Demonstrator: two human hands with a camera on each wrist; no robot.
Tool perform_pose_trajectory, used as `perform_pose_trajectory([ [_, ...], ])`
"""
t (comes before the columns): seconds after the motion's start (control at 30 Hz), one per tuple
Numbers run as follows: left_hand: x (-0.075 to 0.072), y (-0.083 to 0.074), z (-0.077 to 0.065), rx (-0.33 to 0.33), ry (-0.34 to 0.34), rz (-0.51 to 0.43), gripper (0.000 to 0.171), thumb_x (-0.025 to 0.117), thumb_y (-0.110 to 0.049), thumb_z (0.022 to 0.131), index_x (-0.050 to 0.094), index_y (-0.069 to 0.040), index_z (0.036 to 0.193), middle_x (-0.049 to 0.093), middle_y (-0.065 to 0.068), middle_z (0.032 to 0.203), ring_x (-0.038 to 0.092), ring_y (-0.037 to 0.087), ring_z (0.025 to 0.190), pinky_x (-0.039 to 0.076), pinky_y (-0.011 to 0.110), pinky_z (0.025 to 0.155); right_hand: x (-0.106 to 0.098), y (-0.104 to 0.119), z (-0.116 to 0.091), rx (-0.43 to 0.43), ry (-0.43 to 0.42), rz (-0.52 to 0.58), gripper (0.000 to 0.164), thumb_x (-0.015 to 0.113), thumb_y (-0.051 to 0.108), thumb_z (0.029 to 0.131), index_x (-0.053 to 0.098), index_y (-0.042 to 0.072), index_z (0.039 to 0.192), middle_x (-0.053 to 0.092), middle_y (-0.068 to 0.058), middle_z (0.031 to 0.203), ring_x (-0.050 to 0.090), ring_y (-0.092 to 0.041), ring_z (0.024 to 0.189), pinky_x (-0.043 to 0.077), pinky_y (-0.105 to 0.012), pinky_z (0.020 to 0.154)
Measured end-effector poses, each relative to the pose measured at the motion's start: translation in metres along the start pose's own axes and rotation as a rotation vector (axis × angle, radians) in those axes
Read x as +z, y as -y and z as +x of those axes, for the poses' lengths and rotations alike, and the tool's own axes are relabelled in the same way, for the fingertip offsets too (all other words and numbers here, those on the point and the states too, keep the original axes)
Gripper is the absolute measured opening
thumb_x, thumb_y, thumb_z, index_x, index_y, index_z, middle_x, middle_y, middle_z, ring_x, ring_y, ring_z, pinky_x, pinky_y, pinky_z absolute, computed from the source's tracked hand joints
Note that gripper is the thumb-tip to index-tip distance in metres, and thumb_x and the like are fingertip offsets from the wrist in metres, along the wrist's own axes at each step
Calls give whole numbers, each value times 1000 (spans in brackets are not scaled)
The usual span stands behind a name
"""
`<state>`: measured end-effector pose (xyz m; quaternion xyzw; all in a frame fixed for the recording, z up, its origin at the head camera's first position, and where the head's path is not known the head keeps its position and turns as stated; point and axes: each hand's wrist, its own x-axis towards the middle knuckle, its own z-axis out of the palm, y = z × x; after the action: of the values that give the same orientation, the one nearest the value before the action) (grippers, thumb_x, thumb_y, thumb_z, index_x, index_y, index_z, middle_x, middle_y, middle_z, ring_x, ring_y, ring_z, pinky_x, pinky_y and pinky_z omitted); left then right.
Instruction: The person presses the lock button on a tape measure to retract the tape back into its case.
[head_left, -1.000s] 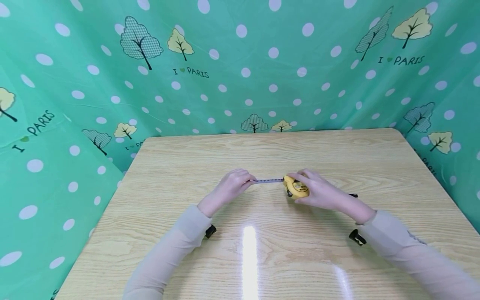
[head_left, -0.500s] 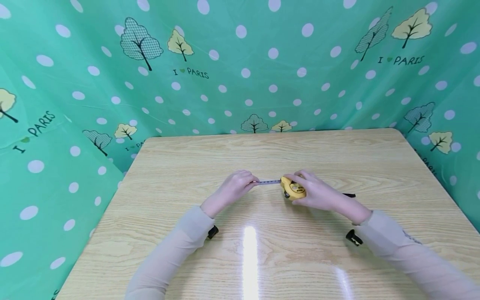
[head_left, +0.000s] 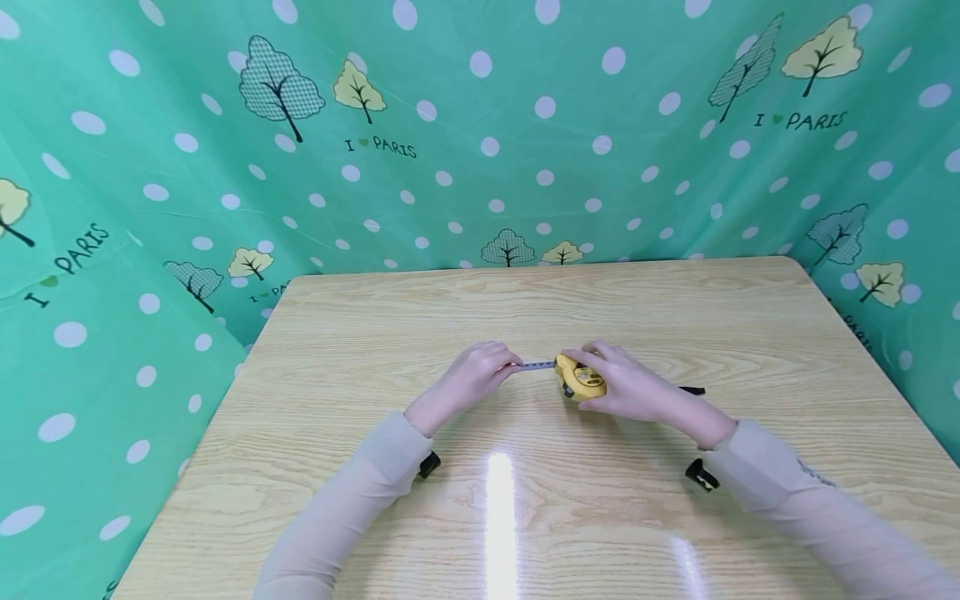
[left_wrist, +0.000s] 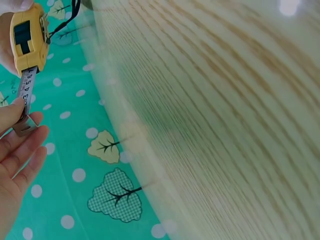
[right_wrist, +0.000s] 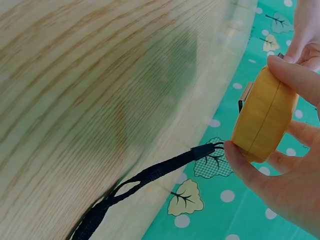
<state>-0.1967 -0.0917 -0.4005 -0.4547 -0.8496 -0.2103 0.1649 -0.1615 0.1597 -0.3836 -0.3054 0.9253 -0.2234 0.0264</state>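
A yellow tape measure [head_left: 581, 379] is gripped by my right hand [head_left: 630, 385], thumb and fingers around its case. Between the two hands runs a short stretch of the blade [head_left: 537, 365], pulled out of the case. My left hand [head_left: 474, 375] pinches the blade's end; the left wrist view shows the thumb on the strip near its metal end hook [left_wrist: 25, 126]. A black wrist strap [right_wrist: 165, 164] trails from the case toward the table in the right wrist view. Both hands are above the tabletop.
The hands work over a light wood-grain table [head_left: 420, 312]. A green dotted curtain [head_left: 450, 100] with tree prints hangs behind it and at its sides. Dark camera mounts [head_left: 702, 475] show under the sleeves.
My right hand has moved left with the tape measure, and the left hand slightly right. The visible blade between them has become shorter.
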Motion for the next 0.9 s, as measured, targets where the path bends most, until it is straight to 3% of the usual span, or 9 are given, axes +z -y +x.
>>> perform_pose_trajectory([
  [0.9,4,-3,3,13,16,-25,6,62,-6,82,66,-6,86,64,1,81,59,10,76,48,20,72,3,7,4,-33,3,-4,72,75,23,70,40,12,132,44,-15,117,45,-32,104,43,-46,83],
])
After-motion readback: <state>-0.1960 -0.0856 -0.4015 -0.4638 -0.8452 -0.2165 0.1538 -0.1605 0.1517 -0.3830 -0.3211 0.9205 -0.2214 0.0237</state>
